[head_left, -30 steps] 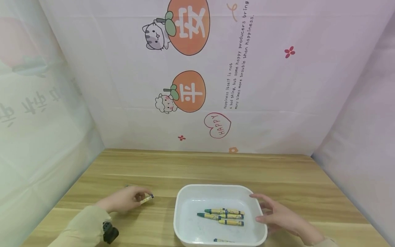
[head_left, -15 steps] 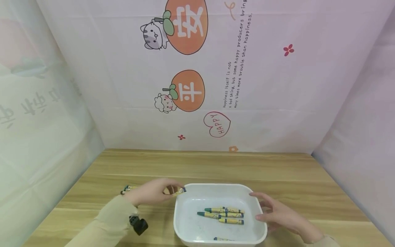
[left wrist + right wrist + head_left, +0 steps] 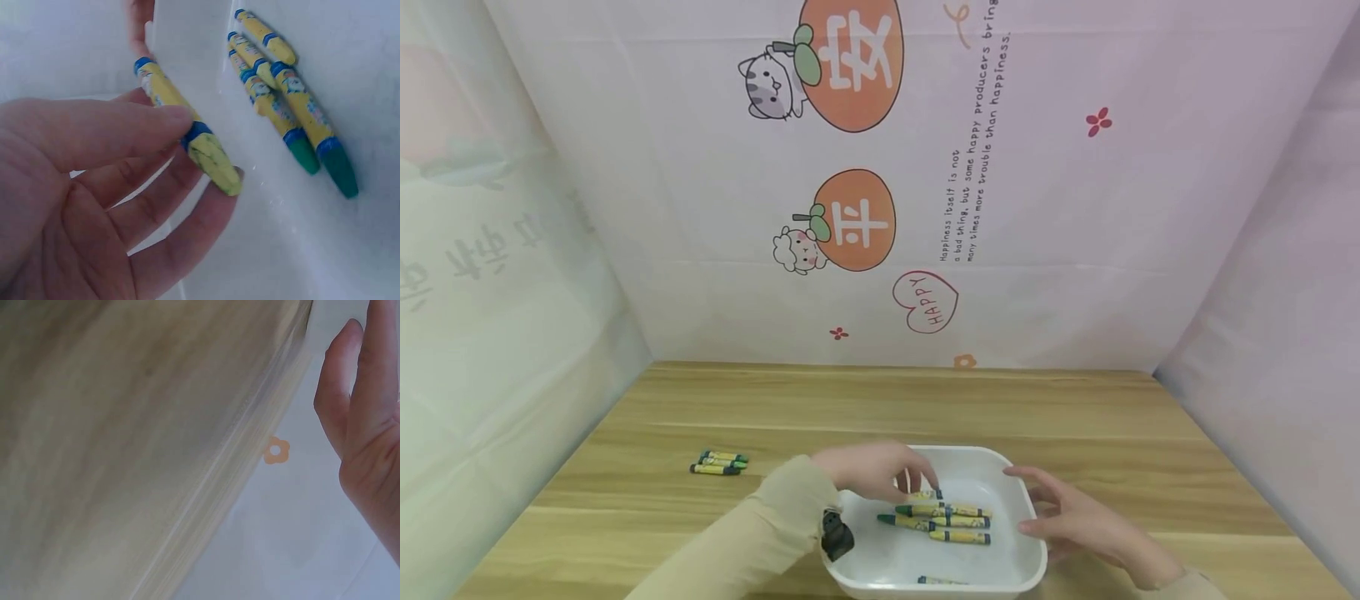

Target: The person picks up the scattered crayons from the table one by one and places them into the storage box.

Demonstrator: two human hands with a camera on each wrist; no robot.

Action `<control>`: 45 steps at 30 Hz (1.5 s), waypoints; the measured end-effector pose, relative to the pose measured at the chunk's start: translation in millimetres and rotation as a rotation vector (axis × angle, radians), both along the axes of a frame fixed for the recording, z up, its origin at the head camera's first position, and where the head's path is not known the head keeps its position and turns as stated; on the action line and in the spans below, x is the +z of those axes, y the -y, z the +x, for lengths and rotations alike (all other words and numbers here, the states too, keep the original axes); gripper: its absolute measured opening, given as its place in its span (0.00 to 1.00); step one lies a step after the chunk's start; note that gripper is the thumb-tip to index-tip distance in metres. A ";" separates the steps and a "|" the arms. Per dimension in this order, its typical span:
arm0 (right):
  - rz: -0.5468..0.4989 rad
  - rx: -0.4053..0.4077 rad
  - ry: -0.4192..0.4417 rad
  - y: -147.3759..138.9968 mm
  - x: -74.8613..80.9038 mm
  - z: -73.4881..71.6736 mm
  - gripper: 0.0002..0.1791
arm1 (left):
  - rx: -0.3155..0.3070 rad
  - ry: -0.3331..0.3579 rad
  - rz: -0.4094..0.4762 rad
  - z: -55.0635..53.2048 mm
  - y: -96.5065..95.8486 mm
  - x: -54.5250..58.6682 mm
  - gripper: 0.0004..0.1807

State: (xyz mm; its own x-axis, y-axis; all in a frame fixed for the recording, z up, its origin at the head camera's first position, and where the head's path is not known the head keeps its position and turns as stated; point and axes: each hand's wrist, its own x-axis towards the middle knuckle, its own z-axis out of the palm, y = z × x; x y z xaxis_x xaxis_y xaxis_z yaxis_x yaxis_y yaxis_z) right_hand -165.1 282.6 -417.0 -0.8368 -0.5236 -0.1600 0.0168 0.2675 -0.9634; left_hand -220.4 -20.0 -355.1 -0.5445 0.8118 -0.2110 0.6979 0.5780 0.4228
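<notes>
My left hand (image 3: 876, 471) is over the white plastic box (image 3: 865, 575), pinching a yellow crayon (image 3: 164, 92) between thumb and fingers. That crayon has blue bands and a pale yellow tip with dark smudges. Beneath it, several crayons (image 3: 961, 538) lie on the box floor, two of them with dark green tips (image 3: 340, 172). Another crayon (image 3: 942, 580) lies by the near wall, partly hidden. At the box's right rim rests my right hand (image 3: 1078, 525), thumb over the edge and fingers extended; its lower fingers are partly hidden. The right wrist view shows its fingers mostly straight.
Three crayons (image 3: 715, 469) lie close together on the wooden table (image 3: 775, 400), left of the box. A printed white cloth (image 3: 1037, 317) stands behind the table, with pale cloth at both sides.
My left hand has carried the yellow crayon rightward from the table, across the left rim and into the box area. The table crayons came into full view. The right hand stays at the rim.
</notes>
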 end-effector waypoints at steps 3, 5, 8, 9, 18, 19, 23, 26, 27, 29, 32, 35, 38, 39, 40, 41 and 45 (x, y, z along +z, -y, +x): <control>0.007 -0.002 0.003 0.4 0.0 0.1 0.40 | -0.036 0.013 -0.060 1.2 -8.7 -4.4 0.18; 0.003 0.003 0.000 0.3 0.0 -0.2 0.40 | -0.051 0.016 -0.109 3.1 -11.7 -6.7 0.17; 0.006 0.005 0.001 0.1 0.2 -0.2 0.40 | -0.052 0.052 -0.166 6.6 -13.8 -10.0 0.18; 0.003 0.008 -0.002 -0.1 0.0 -0.4 0.40 | -0.043 0.068 -0.176 7.8 -14.1 -11.1 0.18; -0.010 0.000 0.009 0.1 -0.6 -0.4 0.40 | 0.065 0.212 -0.153 9.0 -13.3 -18.2 0.19; -0.013 0.004 0.005 0.3 -0.5 -0.3 0.40 | 0.070 0.207 -0.147 8.6 -12.8 -17.8 0.18; -0.043 0.010 0.018 1.4 0.9 0.5 0.41 | 0.034 0.103 -0.138 6.2 -9.7 -13.5 0.15; -0.054 0.012 0.025 1.9 1.8 1.0 0.42 | 0.019 0.048 -0.114 5.4 -5.7 -8.0 0.14; -0.049 0.012 0.020 2.0 2.0 1.0 0.42 | 0.019 0.038 -0.102 5.2 -3.9 -6.1 0.14; -0.043 0.013 0.016 1.7 2.0 0.8 0.41 | 0.029 0.050 -0.069 4.9 0.0 -2.6 0.15; -0.041 0.013 0.017 1.2 1.1 0.5 0.41 | 0.029 0.053 -0.016 4.4 7.2 1.8 0.15; -0.037 0.013 0.012 0.4 -0.3 0.7 0.41 | 0.025 0.035 0.025 4.3 15.0 5.5 0.15; -0.024 0.013 -0.003 0.0 -1.1 1.0 0.40 | 0.030 0.003 0.055 4.2 23.7 7.0 0.15; -0.015 0.009 -0.005 0.0 -1.1 1.3 0.40 | 0.036 0.001 0.069 4.3 26.9 7.2 0.15; -0.007 0.007 -0.007 0.0 -0.8 1.7 0.40 | 0.042 0.002 0.086 4.6 30.2 7.2 0.15; -0.001 0.005 -0.007 0.1 -0.5 2.0 0.40 | 0.051 0.004 0.106 4.8 33.6 6.9 0.15; 0.008 -0.001 0.004 0.7 1.5 3.4 0.40 | 0.087 0.024 0.187 6.1 47.6 3.0 0.15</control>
